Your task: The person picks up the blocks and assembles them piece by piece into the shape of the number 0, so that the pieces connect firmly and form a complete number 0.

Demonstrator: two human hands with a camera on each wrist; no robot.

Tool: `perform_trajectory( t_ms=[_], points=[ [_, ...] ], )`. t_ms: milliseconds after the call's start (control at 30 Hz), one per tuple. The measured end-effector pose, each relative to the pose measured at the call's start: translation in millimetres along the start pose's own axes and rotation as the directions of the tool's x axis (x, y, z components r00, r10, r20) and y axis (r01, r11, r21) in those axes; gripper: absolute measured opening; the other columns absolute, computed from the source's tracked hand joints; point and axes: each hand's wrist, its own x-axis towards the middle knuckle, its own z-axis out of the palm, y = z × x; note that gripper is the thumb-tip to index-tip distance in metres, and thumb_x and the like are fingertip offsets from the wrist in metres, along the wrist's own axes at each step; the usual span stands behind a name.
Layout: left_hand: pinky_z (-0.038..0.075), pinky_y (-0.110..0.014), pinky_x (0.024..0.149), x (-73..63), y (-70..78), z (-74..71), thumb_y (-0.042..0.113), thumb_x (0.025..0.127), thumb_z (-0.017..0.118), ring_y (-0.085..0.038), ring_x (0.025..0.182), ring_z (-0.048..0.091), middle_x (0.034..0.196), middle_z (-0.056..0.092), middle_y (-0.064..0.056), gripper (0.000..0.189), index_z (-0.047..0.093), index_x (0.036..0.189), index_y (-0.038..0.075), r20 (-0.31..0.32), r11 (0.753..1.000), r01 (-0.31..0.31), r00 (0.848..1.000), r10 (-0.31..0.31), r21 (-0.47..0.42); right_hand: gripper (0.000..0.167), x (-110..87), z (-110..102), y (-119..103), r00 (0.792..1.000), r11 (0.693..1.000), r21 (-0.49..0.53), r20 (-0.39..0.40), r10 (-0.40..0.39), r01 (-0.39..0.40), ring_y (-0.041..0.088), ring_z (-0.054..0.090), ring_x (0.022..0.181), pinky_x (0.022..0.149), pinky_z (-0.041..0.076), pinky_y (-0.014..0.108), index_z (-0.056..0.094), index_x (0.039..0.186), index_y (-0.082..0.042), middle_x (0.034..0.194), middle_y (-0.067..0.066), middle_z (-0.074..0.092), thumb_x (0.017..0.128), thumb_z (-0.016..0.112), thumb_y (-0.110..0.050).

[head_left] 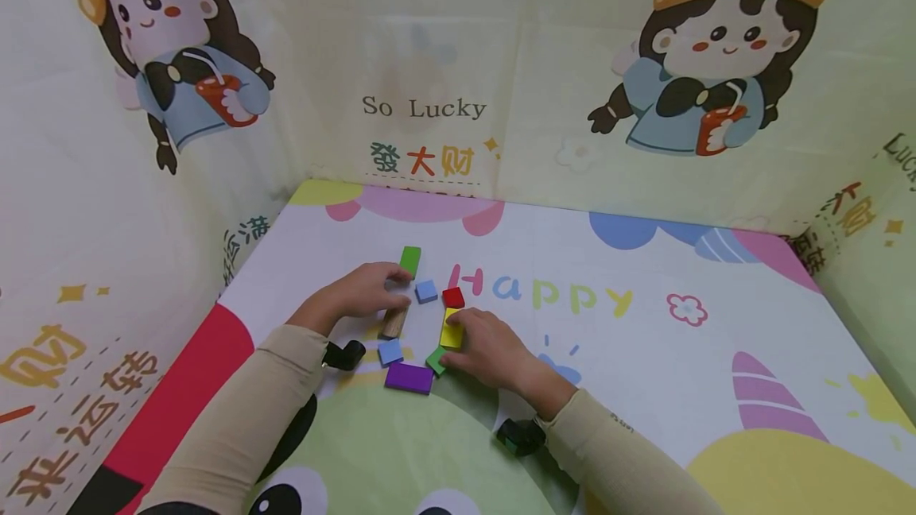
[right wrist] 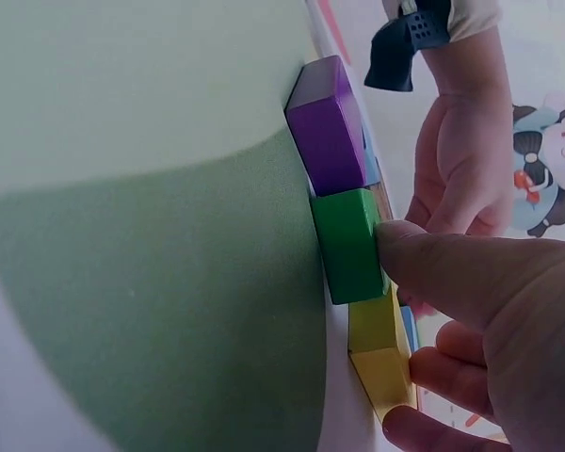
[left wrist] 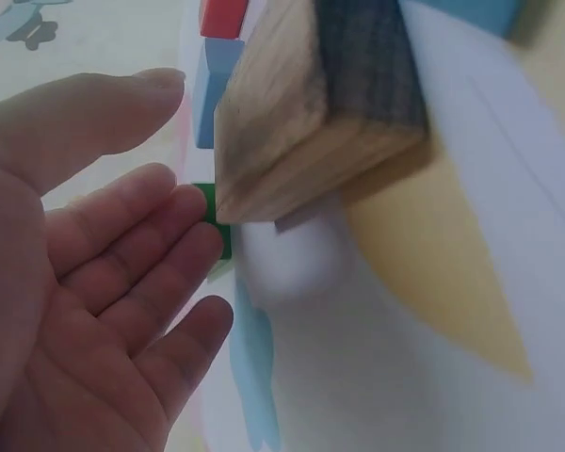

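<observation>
Under the hands (head_left: 361,292), part-hidden blocks (head_left: 392,326).

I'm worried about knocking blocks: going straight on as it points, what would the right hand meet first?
Probably the yellow block, which the right hand seems to touch; the small green block sits right at its thumb.

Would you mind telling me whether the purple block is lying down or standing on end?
Lying down: in the head view, the purple block shows its long face upward.

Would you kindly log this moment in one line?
left hand: beside wooden block, holding nothing | right hand: touching nearer green block, at yellow block | purple block: on table
</observation>
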Motion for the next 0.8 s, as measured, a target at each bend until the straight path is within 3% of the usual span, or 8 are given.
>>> perform_trajectory(
  t_ms=[800],
  points=[
    [0.045, -0.043, 0.104, 17.6, 21.4, 3.1, 0.017, 0.092, 0.072, -0.028, 0.129, 0.051, 0.136, 0.059, -0.011, 0.049, 0.059, 0.138, 0.005, 0.013, 0.999, 0.026, 1.0, -0.026, 0.046, 0.057, -0.1, -1, 0, 1.0, 1.0, -0.019, 0.007, -0.003, 0.003, 0.03, 0.054, 0.12, 0.101, 0.046, 0.045, 0.06, 0.13, -0.005, 0.13, 0.012, 0.059, 0.084, 0.081, -0.032]
  ],
)
